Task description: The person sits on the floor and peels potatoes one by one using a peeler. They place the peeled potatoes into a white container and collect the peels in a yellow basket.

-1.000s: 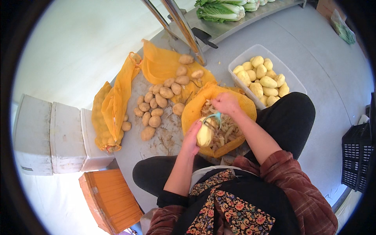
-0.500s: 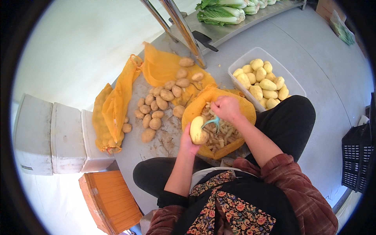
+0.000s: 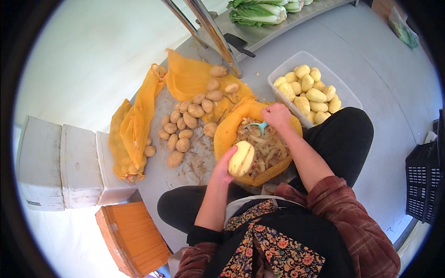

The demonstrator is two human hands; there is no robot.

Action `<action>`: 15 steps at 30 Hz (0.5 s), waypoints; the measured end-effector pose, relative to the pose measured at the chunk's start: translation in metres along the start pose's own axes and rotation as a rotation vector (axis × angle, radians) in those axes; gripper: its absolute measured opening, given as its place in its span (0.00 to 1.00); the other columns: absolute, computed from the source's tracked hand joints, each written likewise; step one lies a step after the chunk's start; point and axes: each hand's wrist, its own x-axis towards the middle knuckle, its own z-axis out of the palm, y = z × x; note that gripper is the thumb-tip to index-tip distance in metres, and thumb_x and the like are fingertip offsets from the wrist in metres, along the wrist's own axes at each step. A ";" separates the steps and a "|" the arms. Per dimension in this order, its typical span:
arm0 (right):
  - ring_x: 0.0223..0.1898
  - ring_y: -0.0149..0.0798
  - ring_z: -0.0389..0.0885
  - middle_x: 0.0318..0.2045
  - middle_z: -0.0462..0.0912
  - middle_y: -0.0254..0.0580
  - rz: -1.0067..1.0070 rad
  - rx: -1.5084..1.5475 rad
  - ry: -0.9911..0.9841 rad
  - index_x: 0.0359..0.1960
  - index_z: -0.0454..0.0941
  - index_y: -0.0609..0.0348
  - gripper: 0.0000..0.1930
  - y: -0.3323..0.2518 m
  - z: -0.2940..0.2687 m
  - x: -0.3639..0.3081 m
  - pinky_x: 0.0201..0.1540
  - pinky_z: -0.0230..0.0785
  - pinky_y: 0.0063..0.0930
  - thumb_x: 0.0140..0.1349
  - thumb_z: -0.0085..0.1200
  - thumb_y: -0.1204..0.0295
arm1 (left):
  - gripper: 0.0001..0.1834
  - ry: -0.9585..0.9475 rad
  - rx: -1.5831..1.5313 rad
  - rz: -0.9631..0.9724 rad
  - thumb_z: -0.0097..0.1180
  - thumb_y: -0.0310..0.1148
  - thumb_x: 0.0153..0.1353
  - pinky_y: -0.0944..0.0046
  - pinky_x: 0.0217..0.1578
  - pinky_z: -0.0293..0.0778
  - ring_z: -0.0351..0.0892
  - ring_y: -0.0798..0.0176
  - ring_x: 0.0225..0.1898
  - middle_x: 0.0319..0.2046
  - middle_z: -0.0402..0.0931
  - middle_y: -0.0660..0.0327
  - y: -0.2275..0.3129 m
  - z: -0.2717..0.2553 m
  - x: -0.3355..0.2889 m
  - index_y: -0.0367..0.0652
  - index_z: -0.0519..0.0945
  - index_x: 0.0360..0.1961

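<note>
My left hand (image 3: 224, 167) is closed round a mostly peeled potato (image 3: 242, 157); strips of brown skin still show along its side. In my right hand (image 3: 277, 116) is a light-blue peeler (image 3: 259, 126), its head apart from the potato and pointing left. Both hands are over an open orange mesh sack (image 3: 225, 132) that sits between my legs, holding a heap of potato peelings (image 3: 269, 150). Beyond my right knee, a clear plastic tub (image 3: 345, 88) holds many peeled yellow potatoes (image 3: 316, 95).
Unpeeled potatoes (image 3: 195, 110) lie on the floor at left, beside a filled orange mesh bag (image 3: 130, 146). White boxes (image 3: 79, 162) and an orange box (image 3: 134, 234) stand at far left. Metal legs (image 3: 215, 34), a black cleaver (image 3: 237, 42) and cabbages (image 3: 259, 14) are ahead; a black crate (image 3: 421, 185) is right.
The peeler has moved away from the potato, to the right and up, with my right hand. My left hand has turned the potato, so the side with skin strips now shows.
</note>
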 end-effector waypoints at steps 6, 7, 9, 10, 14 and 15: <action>0.26 0.45 0.75 0.22 0.76 0.45 -0.361 -0.060 -0.165 0.18 0.76 0.58 0.16 -0.025 0.003 -0.027 0.30 0.67 0.34 0.46 0.41 0.60 | 0.20 0.125 -0.003 0.129 0.42 0.42 0.56 0.63 0.39 0.70 0.72 0.62 0.39 0.40 0.70 0.56 -0.002 0.003 0.009 0.40 0.66 0.46; 0.27 0.45 0.75 0.23 0.76 0.46 -0.403 -0.058 -0.158 0.19 0.76 0.58 0.16 -0.028 0.006 -0.028 0.30 0.67 0.34 0.46 0.41 0.60 | 0.20 0.154 0.008 0.146 0.42 0.42 0.57 0.64 0.39 0.70 0.71 0.63 0.39 0.40 0.70 0.57 -0.002 0.004 0.009 0.40 0.66 0.46; 0.27 0.45 0.75 0.23 0.76 0.45 -0.337 -0.034 -0.161 0.19 0.76 0.57 0.16 -0.025 0.010 -0.025 0.31 0.67 0.35 0.46 0.41 0.59 | 0.17 0.127 0.138 0.201 0.44 0.38 0.56 0.65 0.38 0.70 0.72 0.63 0.38 0.38 0.71 0.57 -0.003 0.004 0.009 0.39 0.67 0.44; 0.27 0.46 0.74 0.23 0.76 0.45 -0.227 -0.010 -0.172 0.18 0.76 0.57 0.16 -0.019 0.008 -0.017 0.30 0.67 0.35 0.46 0.41 0.59 | 0.17 0.109 0.212 0.215 0.44 0.37 0.56 0.66 0.38 0.70 0.72 0.63 0.38 0.38 0.71 0.57 -0.003 0.004 0.006 0.39 0.67 0.44; 0.20 0.46 0.73 0.18 0.75 0.46 -0.077 -0.006 0.112 0.12 0.74 0.59 0.15 0.003 0.012 0.001 0.26 0.67 0.33 0.44 0.44 0.61 | 0.18 0.058 0.093 0.126 0.44 0.37 0.55 0.64 0.38 0.70 0.72 0.62 0.38 0.38 0.71 0.57 -0.002 -0.001 0.001 0.39 0.67 0.45; 0.20 0.46 0.73 0.17 0.74 0.46 -0.066 0.039 0.161 0.12 0.74 0.59 0.15 0.007 0.011 0.003 0.26 0.66 0.33 0.44 0.44 0.61 | 0.18 0.022 -0.012 0.090 0.44 0.38 0.55 0.63 0.38 0.70 0.72 0.61 0.38 0.38 0.71 0.57 -0.002 -0.003 0.001 0.39 0.67 0.44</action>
